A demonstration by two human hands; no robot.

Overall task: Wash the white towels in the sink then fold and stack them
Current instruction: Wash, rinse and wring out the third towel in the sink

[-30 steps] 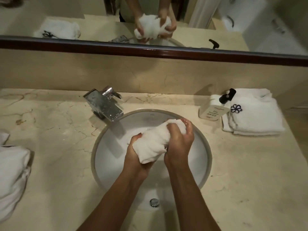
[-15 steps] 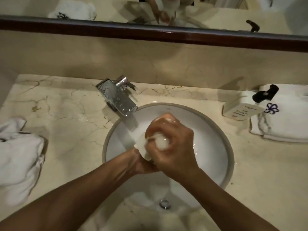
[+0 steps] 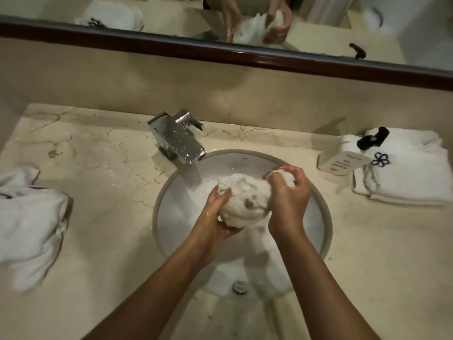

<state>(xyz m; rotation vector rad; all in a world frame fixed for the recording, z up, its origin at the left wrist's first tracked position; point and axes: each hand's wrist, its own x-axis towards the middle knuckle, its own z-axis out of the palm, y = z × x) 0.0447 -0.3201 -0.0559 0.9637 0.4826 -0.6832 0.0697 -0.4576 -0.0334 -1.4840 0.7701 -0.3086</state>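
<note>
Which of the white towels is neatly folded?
The white towel with the blue flower emblem, right of the sink beside the soap dispenser; the others are crumpled.

The sink [image 3: 318, 244] sits at frame centre in the surface [image 3: 110, 217]. The tap [image 3: 179, 141] stands behind it, upper left. A crumpled towel [image 3: 29, 222] lies at left edge; the dispenser [image 3: 343, 155] and folded towels [image 3: 407, 177] at right.
</note>
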